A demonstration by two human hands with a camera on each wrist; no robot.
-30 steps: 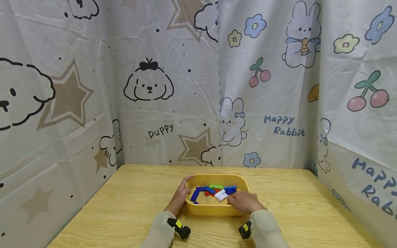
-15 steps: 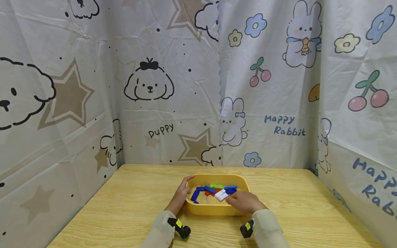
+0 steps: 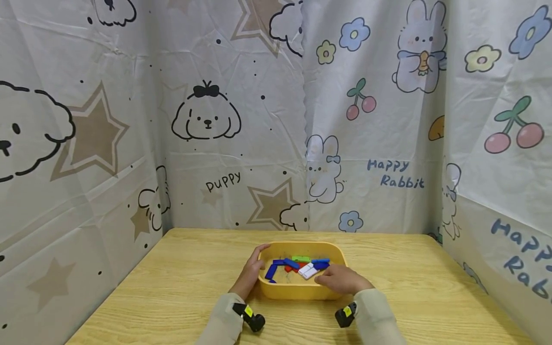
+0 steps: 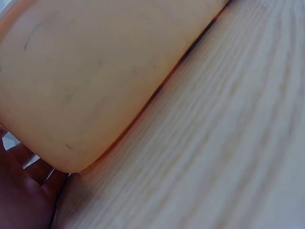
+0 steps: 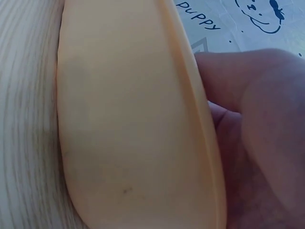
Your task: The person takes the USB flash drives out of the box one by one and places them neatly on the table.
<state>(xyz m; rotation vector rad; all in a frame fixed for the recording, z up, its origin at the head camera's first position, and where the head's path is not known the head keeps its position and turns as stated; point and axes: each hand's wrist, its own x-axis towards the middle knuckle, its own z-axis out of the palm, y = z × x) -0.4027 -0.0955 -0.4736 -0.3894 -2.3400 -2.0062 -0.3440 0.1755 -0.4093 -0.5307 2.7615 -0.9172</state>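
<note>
A yellow plastic tub (image 3: 293,292) stands on the table, with small flat oblong pieces inside. Among them are white pieces (image 3: 308,271) near the middle, a green piece (image 3: 301,259) at the back, red pieces (image 3: 288,269), and several blue ones such as the blue piece (image 3: 271,271) at the left. My left hand (image 3: 249,274) grips the tub's left side, thumb at the rim and other fingers along the outer wall. Over the near right rim reaches my right hand (image 3: 343,280), its thumb (image 5: 228,76) beside the rim; I cannot tell whether its hidden fingertips hold a piece.
The wood-grain table (image 3: 172,287) extends around the tub on all sides. Patterned curtains (image 3: 241,158) enclose it at the back, left and right. A black wrist camera (image 3: 250,318) sits below the left hand, another wrist camera (image 3: 346,315) below the right.
My right hand and its wrist have shifted very slightly to the right at the rim. The left hand, the tub and the visible pieces stay in place.
</note>
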